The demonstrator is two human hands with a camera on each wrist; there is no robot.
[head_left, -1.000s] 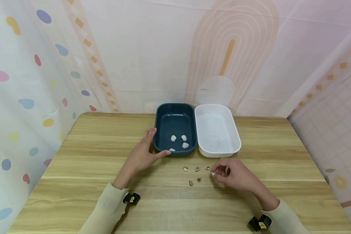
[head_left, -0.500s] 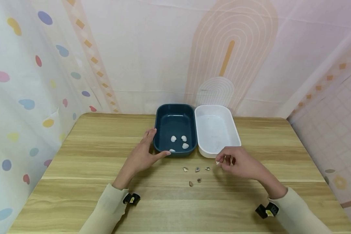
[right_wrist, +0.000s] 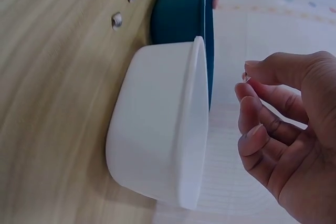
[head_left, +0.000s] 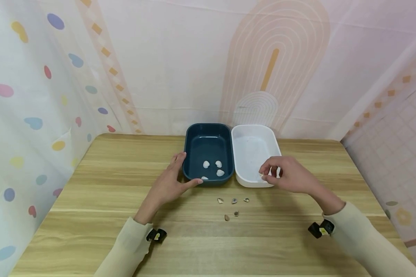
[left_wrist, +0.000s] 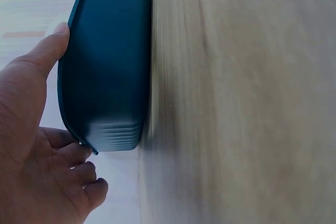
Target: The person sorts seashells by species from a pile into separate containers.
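My left hand [head_left: 178, 177] rests against the near left corner of a dark blue tray [head_left: 208, 144], thumb along its front wall and fingers along its left side; the left wrist view shows the thumb of this hand [left_wrist: 31, 129] on the tray's rim [left_wrist: 110, 66]. Several white shells [head_left: 218, 163] lie in that tray. My right hand [head_left: 267, 173] pinches a small shell [head_left: 261, 176] between thumb and forefinger, just above the near rim of the white tray [head_left: 251, 154]. In the right wrist view the shell [right_wrist: 245, 77] peeks out at the fingertips [right_wrist: 257, 72] beside the white tray [right_wrist: 157, 140].
Several small darker shells [head_left: 234, 201] lie loose on the wooden table [head_left: 107, 173] in front of the two trays, between my hands. The trays stand side by side, touching, near the table's far edge. Patterned curtains close in the back and both sides.
My right hand has lifted the small shell from the table near the loose shells and carried it away from me to the white tray's near rim. The left hand has stayed still.
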